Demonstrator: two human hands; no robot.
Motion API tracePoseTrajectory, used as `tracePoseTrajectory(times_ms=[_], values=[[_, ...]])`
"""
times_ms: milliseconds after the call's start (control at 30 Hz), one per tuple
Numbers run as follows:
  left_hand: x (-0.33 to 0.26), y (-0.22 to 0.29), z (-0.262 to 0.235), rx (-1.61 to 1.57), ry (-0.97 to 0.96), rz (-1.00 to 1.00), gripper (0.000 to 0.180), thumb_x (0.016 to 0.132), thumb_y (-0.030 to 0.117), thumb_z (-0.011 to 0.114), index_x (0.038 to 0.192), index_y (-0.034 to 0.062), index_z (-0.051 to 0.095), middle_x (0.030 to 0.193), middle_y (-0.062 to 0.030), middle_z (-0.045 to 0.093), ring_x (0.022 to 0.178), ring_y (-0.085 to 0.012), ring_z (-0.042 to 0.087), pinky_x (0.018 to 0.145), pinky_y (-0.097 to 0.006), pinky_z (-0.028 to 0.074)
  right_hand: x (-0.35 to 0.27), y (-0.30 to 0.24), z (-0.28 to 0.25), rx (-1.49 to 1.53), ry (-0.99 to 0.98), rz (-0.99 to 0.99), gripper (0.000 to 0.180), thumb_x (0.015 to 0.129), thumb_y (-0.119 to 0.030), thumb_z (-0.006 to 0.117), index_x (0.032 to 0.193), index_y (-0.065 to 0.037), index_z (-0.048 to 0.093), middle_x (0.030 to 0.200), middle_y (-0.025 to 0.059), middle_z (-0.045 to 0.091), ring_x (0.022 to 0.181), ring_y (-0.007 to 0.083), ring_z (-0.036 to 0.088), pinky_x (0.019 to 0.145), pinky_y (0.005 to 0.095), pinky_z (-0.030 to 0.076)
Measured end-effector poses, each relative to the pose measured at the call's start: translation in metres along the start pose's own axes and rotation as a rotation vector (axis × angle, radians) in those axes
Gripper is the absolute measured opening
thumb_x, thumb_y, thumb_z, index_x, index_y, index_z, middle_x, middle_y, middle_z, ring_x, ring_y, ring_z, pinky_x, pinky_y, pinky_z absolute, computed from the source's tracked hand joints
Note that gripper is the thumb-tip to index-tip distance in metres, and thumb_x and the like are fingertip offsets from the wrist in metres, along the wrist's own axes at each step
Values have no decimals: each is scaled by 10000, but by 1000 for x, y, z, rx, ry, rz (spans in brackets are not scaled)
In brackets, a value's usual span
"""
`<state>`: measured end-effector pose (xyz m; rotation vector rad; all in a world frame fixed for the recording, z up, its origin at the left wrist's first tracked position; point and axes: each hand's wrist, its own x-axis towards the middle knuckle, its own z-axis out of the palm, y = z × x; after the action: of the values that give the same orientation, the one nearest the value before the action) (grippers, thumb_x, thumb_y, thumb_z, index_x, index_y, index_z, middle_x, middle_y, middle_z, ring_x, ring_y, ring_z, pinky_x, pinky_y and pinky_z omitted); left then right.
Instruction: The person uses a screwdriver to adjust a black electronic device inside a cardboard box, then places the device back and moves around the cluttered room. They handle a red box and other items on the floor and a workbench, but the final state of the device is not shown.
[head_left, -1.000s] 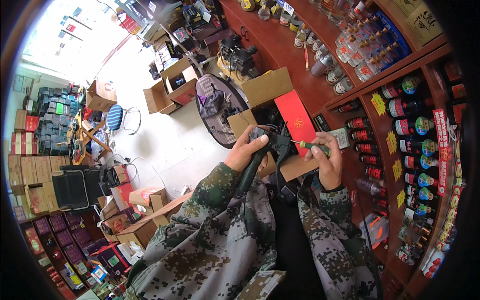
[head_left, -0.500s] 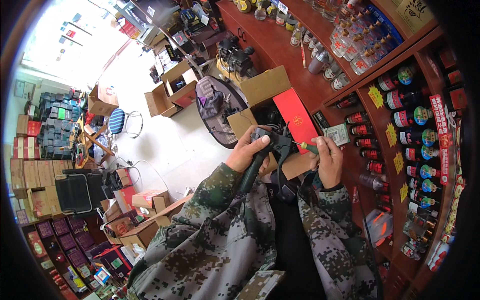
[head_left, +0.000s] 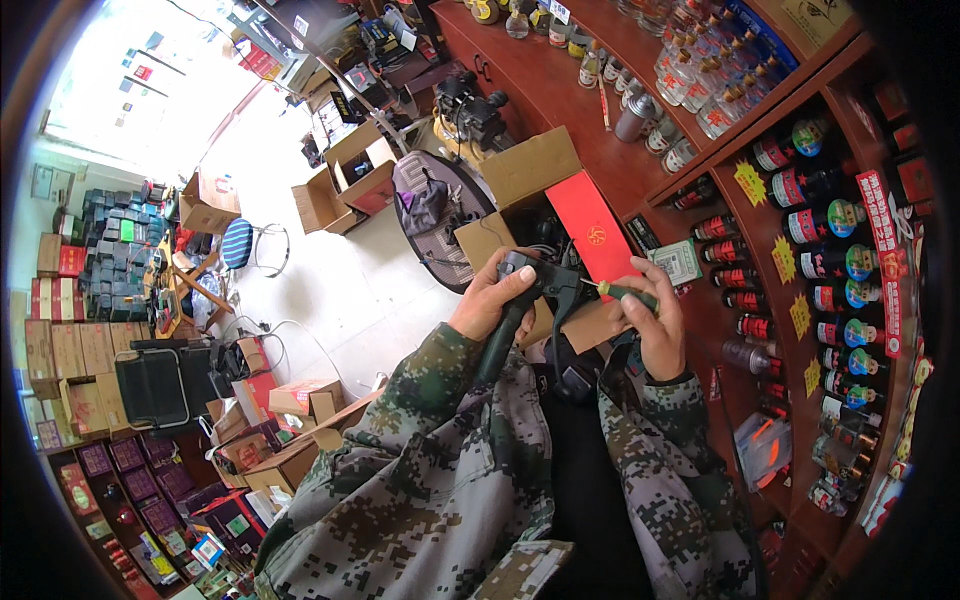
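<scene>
My left hand (head_left: 488, 302) is wrapped round a black handle with a lever-like part (head_left: 502, 346), its thumb lying along the top. The handle slants down toward my body. In my right hand (head_left: 660, 328) is a screwdriver with a green handle (head_left: 636, 297), held between thumb and fingers, with one finger lifted off. Its thin shaft points left at the black lever part; whether the tip touches it, I cannot tell. Just beyond both hands stands an open cardboard box (head_left: 532, 172) with dark items inside and a red flat box (head_left: 592, 235) leaning at its right side.
A dark mesh chair seat (head_left: 440, 225) with a purple-grey cloth on it lies beyond my left hand. Bottles fill the wooden shelves (head_left: 708, 165) on the right. Several cartons (head_left: 305, 398) crowd the lower left, near a black folding chair (head_left: 152, 385).
The fingers of my right hand have opened somewhat and shifted along the screwdriver, whose handle now shows more. My left hand keeps its hold, almost unmoved.
</scene>
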<state>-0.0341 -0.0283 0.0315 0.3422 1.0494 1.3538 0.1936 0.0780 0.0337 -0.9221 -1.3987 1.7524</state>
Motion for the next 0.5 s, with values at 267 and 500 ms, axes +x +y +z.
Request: tracePoseTrajectory(times_ms=[267,500], values=[[-2,-4,2,3,-26,1,415,1006,304,570,1303,35,459,854,-116,589,485,-188,594,411,-278,464,0,0,-11,-106,-68,253,396,1002,-279,582,1295,-17,538,981,75,605,775,120,599,675,301,503],[0,-2,3,-23,-14,5,399,1006,303,570,1285,38,464,873,-128,587,480,-194,590,409,-289,460,-3,1,-13,-220,-72,105,385,1016,-287,558,1304,-31,542,951,74,622,748,120,605,651,307,504]])
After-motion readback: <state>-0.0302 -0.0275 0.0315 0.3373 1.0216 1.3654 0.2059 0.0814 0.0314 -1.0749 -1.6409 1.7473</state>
